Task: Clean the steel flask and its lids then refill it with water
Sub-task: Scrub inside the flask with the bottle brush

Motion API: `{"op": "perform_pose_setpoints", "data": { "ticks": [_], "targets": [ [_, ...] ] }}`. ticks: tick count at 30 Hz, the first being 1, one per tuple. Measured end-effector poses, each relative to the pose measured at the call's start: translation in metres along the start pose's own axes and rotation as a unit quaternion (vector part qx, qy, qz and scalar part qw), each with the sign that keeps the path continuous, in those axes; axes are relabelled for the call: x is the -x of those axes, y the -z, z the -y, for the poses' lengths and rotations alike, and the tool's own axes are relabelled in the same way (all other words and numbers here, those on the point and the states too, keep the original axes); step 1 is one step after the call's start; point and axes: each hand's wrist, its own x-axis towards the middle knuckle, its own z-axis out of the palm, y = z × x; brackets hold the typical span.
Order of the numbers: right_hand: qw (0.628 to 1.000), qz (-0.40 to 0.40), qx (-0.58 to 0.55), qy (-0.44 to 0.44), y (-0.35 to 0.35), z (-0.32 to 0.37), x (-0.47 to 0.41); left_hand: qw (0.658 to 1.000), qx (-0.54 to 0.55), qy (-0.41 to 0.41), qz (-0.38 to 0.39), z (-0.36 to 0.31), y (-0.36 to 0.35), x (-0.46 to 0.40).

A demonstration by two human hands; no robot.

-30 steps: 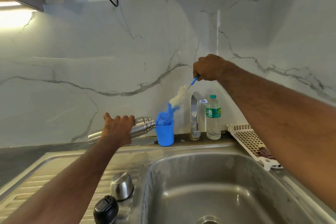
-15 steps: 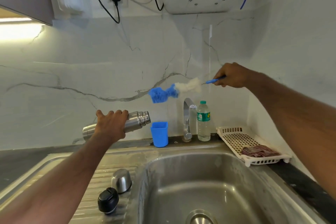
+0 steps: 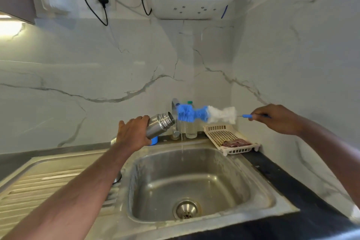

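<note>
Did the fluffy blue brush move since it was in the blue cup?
Yes. The brush was standing in the blue cup by the tap; now the right hand holds it sideways at the flask mouth.

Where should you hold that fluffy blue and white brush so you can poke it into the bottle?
Probably by the thin blue handle at its far end, coming from the right, as the right hand does. The bottle brush lies level, bristles pointing at the steel flask mouth, so the bristle end must stay free.
</note>
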Motion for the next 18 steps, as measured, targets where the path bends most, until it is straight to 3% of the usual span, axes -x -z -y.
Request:
{"op": "perform_pose_setpoints", "data": {
  "ticks": [8,13,18],
  "targets": [
    [1.0,0.012,-0.018,0.019,-0.02,-0.012,0.025,0.999,-0.042,-0.024,0.015,-0.026,-0.01,-0.002],
    [0.999,0.006,0.002,0.031,-0.032,-0.006,0.012,0.983,-0.158,-0.091,0.02,-0.018,-0.001,-0.004],
    [0.996,-0.001,-0.007,0.084,-0.058,0.026,-0.007,0.978,-0.154,-0.139,0.019,-0.034,-0.001,0.0]
  ]
}}
